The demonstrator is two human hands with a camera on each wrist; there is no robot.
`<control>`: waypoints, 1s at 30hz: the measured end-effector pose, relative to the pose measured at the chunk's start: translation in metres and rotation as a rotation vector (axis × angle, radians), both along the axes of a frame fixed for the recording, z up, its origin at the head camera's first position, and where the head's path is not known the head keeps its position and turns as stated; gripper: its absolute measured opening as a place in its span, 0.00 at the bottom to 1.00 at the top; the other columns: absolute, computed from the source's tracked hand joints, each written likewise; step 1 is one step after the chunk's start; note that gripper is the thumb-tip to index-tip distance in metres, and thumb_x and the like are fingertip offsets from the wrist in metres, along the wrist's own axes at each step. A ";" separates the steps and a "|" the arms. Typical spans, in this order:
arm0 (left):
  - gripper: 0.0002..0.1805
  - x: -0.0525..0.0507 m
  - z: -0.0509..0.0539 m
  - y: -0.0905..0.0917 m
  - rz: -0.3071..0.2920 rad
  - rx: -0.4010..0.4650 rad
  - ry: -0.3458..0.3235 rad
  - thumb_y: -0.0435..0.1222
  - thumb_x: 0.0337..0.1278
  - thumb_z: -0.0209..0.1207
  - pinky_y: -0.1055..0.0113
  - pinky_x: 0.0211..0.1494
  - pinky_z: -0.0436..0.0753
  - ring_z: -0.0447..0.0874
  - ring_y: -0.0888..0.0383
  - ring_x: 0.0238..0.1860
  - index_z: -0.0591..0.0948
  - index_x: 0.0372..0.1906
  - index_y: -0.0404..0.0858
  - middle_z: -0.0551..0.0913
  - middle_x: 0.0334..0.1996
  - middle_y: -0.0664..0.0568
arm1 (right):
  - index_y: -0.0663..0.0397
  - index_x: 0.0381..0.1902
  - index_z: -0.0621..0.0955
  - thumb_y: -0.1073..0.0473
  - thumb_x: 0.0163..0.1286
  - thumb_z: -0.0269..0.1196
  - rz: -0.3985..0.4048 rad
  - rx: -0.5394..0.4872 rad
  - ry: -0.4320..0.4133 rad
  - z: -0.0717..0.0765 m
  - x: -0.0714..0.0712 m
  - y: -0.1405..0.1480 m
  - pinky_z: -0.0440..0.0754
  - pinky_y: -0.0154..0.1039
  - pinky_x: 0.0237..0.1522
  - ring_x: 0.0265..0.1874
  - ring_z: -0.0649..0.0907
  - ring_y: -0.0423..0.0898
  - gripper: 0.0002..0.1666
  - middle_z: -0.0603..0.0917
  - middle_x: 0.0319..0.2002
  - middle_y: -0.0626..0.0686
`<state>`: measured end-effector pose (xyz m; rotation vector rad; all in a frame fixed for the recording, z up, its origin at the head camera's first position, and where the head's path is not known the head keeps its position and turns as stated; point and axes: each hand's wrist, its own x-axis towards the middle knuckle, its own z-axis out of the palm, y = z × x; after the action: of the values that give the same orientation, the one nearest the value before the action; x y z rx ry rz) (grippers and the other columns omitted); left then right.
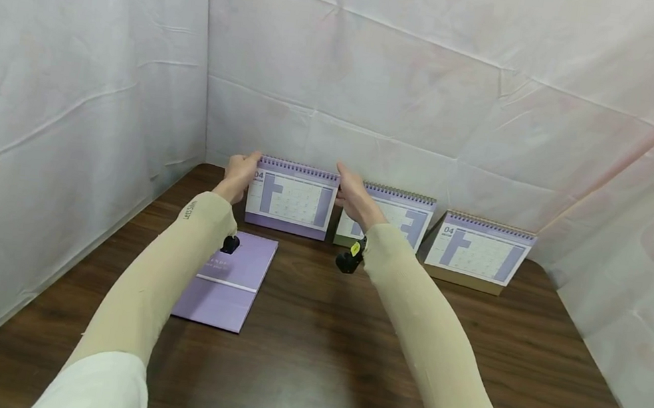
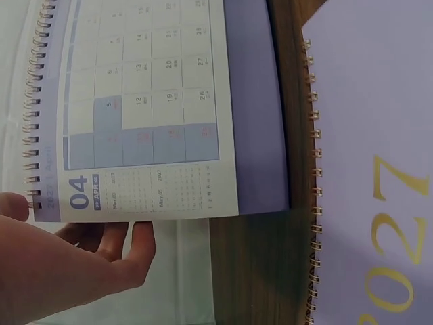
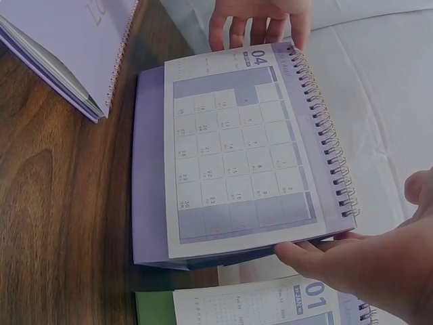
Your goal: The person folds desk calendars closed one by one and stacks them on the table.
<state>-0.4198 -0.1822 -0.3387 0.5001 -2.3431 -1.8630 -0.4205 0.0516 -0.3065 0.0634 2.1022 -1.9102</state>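
Observation:
A purple desk calendar [image 1: 291,198], spiral-bound along its top and showing an April page, stands at the back of the table between both hands. At its left edge is my left hand [image 1: 239,177]; the thumb touches the spiral corner and bent fingers reach behind the edge, gripping it. My right hand [image 1: 358,199] touches the right edge with its fingers [image 3: 298,257], while its thumb stands apart from the page. Beside it, partly covered by the right hand, stands a green-based desk calendar [image 1: 401,216] with a January page.
Farther right stands a tan-based desk calendar [image 1: 476,251]. Another purple calendar [image 1: 230,307] with gold 2027 lettering lies on the brown wooden table [image 1: 309,363], below the left hand. Pale cloth [image 1: 342,71] hangs close behind the row.

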 end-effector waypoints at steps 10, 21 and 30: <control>0.26 -0.001 0.003 0.000 -0.026 -0.003 0.077 0.47 0.72 0.43 0.57 0.60 0.74 0.72 0.53 0.51 0.70 0.65 0.37 0.75 0.53 0.44 | 0.44 0.78 0.44 0.39 0.77 0.40 0.023 -0.025 0.007 0.001 0.001 0.006 0.55 0.51 0.75 0.76 0.50 0.59 0.39 0.43 0.78 0.58; 0.21 -0.002 0.008 0.001 0.009 0.114 0.131 0.39 0.69 0.49 0.59 0.65 0.72 0.71 0.52 0.59 0.72 0.62 0.35 0.73 0.60 0.44 | 0.49 0.78 0.40 0.44 0.79 0.38 0.012 -0.108 0.000 0.012 0.002 0.005 0.43 0.49 0.78 0.78 0.40 0.55 0.38 0.37 0.79 0.53; 0.20 -0.005 0.011 0.002 0.043 0.212 0.196 0.30 0.65 0.51 0.63 0.56 0.74 0.74 0.56 0.48 0.73 0.61 0.34 0.76 0.50 0.48 | 0.58 0.76 0.49 0.52 0.80 0.38 -0.055 -0.261 0.027 0.019 0.002 0.008 0.44 0.44 0.78 0.78 0.47 0.53 0.33 0.46 0.78 0.59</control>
<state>-0.4250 -0.1804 -0.3273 0.3643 -2.0093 -2.0498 -0.4181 0.0593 -0.2870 0.0393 1.8667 -2.2128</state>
